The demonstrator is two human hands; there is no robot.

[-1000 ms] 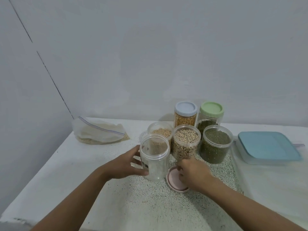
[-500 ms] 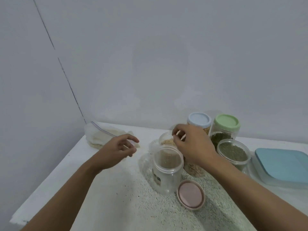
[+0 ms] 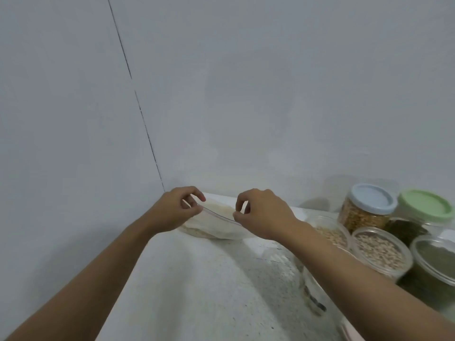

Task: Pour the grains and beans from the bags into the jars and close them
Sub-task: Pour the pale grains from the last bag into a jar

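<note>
While the zip bag (image 3: 216, 223) lies on the desk (image 3: 197, 279), its sealed top edge is pinched by the left hand (image 3: 176, 210) and the right hand (image 3: 264, 214).

place: looks like a home kitchen or pantry corner; which of the two can't be told
surface: white speckled counter (image 3: 197, 279), rough finish, running from near to the far wall
walls: plain pale painted wall (image 3: 270, 94) at far side, meeting a second wall on the left at a dark seam (image 3: 145, 126)
closed storage: far right, blue-lidded jar (image 3: 364, 210) of tan grain beside green-lidded jar (image 3: 428, 205) of dark beans
open storage: just nearer, clear lidless jars of pale beans (image 3: 331, 233), pale grain (image 3: 379, 252) and green beans (image 3: 435, 264), packed close
bag: zip bag (image 3: 214, 225) of pale grain on the counter, far left by the corner
read: household dry goods in small plastic containers
</note>
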